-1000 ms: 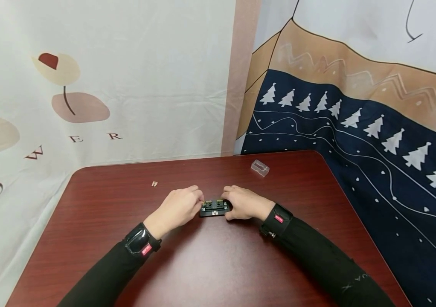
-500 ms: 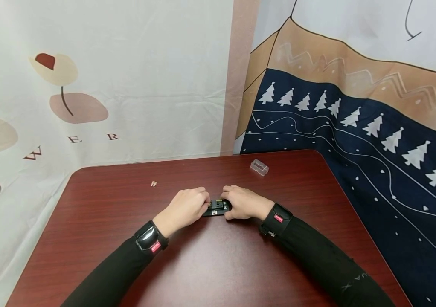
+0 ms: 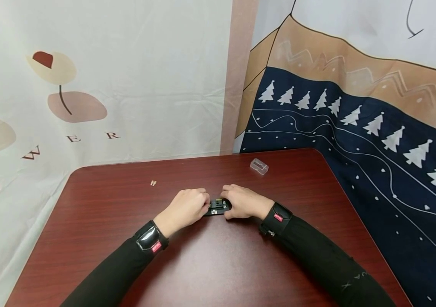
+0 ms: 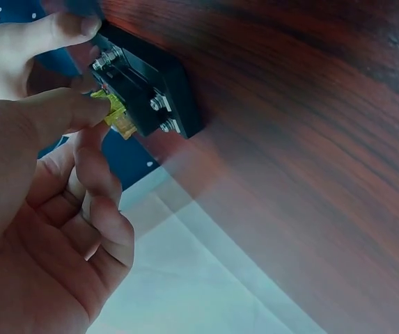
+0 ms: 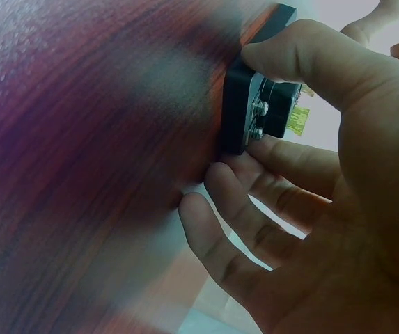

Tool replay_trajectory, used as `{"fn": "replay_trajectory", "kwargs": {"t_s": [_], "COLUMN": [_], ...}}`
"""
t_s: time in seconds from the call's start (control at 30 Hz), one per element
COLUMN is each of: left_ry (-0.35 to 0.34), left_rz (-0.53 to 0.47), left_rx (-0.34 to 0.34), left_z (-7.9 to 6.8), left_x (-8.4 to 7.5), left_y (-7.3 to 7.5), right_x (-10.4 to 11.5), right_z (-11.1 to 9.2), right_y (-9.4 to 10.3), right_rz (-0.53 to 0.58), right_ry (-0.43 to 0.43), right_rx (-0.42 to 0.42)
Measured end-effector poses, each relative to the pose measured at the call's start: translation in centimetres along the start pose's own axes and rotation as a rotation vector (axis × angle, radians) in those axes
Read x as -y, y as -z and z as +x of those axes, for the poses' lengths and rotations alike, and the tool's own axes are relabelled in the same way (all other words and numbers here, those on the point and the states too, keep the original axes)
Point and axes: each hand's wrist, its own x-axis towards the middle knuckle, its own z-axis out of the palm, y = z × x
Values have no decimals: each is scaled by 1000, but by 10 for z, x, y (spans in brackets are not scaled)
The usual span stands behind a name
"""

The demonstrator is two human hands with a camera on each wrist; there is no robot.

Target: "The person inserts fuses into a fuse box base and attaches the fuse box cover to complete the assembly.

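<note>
A black fuse holder point(image 3: 215, 211) with silver screw terminals sits on the table between the hands. Yellow blade fuses stand in it; one fuse point(image 5: 298, 120) shows clearly in the right wrist view. My left hand point(image 3: 184, 208) covers the holder's left part. Thumb and index finger pinch a yellow blade fuse point(image 4: 113, 104) there, seated at the holder, with the other fingers loosely curled. From the right end, my right hand point(image 3: 242, 202) grips the holder, its thumb on the near edge of the base point(image 5: 235, 104) and fingers on the far side.
Toward the back right of the brown table point(image 3: 126, 256) lies a small clear plastic box point(image 3: 259, 166). Small pale pieces point(image 3: 153, 183) lie at the back left. Printed curtains point(image 3: 164, 85) hang behind the table and along its right side.
My left hand has moved slightly right, over the left part of the holder, and then stayed nearly still. My right hand keeps its grip in place.
</note>
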Motion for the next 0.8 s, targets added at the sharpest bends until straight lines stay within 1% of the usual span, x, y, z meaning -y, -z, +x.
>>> {"fn": "replay_trajectory", "kwargs": {"t_s": [0.33,0.57,0.7,0.8], "left_ry": [-12,2,-1,18], "left_rz": [-7,-29,-41,-38], "left_rx": [-5,8,-9,-22], "left_z": [-1,-4,-5,-4], "left_x": [1,4,6,9], "left_y": [-2,-1,-1,0], "right_x": [3,4,4,4], "right_z": [-1,0,0,-1], "right_y": [3,2,2,3], "right_rz": [4,9,-1,-1], "right_ry": [-9,-16,-22,-20], "right_rx": [6,25,28,24]}}
